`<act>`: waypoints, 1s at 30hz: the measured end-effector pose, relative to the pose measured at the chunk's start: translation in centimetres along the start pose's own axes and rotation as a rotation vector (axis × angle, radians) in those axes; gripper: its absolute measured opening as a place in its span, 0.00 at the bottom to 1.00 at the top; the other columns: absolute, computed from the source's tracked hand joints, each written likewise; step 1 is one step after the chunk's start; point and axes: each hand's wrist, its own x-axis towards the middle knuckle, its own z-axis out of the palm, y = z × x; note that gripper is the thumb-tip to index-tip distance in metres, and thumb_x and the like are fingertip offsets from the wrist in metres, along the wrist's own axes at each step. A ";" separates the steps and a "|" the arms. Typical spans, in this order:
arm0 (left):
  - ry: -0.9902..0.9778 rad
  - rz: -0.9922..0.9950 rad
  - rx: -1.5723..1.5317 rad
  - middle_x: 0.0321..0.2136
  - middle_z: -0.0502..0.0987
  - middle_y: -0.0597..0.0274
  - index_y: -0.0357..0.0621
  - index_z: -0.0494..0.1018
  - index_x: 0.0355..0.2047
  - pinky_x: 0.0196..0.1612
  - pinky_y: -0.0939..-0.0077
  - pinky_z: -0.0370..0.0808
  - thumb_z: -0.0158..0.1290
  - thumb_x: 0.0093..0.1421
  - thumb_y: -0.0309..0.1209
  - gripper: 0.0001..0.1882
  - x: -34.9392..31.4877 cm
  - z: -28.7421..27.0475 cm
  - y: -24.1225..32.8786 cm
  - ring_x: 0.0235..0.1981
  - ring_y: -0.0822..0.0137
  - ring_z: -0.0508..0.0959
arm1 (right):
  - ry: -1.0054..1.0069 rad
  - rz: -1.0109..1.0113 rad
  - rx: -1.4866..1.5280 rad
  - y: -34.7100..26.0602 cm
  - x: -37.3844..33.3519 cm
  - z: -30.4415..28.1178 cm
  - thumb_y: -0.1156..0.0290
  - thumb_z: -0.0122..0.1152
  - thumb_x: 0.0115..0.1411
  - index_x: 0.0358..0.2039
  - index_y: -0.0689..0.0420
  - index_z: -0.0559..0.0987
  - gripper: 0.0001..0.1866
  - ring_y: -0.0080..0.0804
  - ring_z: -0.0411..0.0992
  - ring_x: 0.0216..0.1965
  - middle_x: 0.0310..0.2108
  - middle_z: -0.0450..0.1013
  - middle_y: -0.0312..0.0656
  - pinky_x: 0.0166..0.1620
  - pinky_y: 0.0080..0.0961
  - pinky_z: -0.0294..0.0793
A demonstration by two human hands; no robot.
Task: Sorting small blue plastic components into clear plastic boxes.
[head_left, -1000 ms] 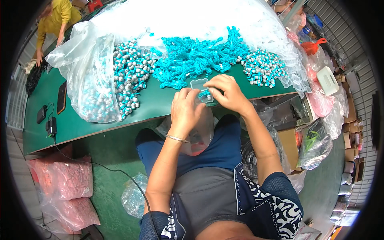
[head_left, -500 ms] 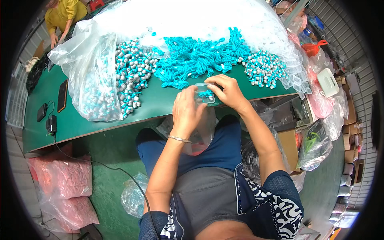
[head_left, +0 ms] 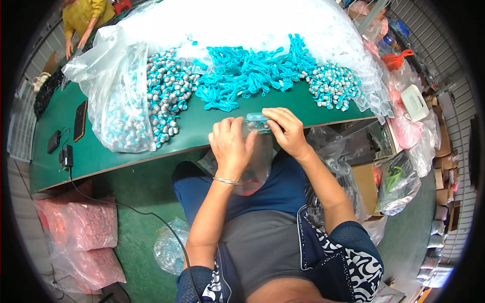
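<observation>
A small clear plastic case (head_left: 256,120) is between my two hands, above the table's near edge. Teal cord and small greyish pieces show through its walls, and its lid looks closed. My right hand (head_left: 287,132) pinches the case's right end between thumb and fingers. At the left end, my left hand (head_left: 230,146) has its fingers bent against the case, the thumb pointing at its near side. Just beyond lies a heap of bundled teal cords (head_left: 242,76). Piles of small grey-and-teal plug-like pieces lie left (head_left: 169,91) and right (head_left: 333,87) of it.
A clear bag (head_left: 118,101) of similar pieces stands on the green table (head_left: 202,126). A phone (head_left: 80,121) and black adapter (head_left: 65,156) lie at left, with a cable running down past my arm. Clear cases (head_left: 376,98) cover the far right. Another person (head_left: 86,20) works at far left.
The case has tipped from showing its contents face-up to a more edge-on, closed look. Both my hands have come slightly nearer. The other person's hands have shifted.
</observation>
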 end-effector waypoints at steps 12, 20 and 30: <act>0.057 -0.028 -0.020 0.39 0.76 0.63 0.49 0.78 0.45 0.50 0.59 0.61 0.65 0.53 0.38 0.20 -1.1 1.1 0.2 0.44 0.59 0.73 | 0.051 0.012 -0.029 -0.3 -0.8 0.6 0.82 0.63 0.54 0.42 0.61 0.81 0.14 0.46 0.77 0.45 0.42 0.79 0.49 0.49 0.37 0.77; 0.038 -0.026 0.058 0.38 0.75 0.63 0.48 0.77 0.46 0.49 0.57 0.58 0.63 0.54 0.40 0.20 -0.9 0.7 0.1 0.44 0.60 0.71 | 0.052 0.036 -0.011 -0.4 -0.8 0.7 0.82 0.64 0.55 0.43 0.63 0.81 0.13 0.44 0.78 0.44 0.42 0.80 0.48 0.49 0.34 0.76; 0.088 0.011 0.008 0.36 0.75 0.66 0.49 0.78 0.45 0.51 0.56 0.57 0.60 0.56 0.36 0.16 -1.7 1.7 -0.1 0.43 0.61 0.71 | 0.051 0.027 -0.026 -0.4 -0.9 0.9 0.83 0.64 0.55 0.43 0.63 0.81 0.14 0.44 0.78 0.45 0.43 0.79 0.49 0.49 0.35 0.76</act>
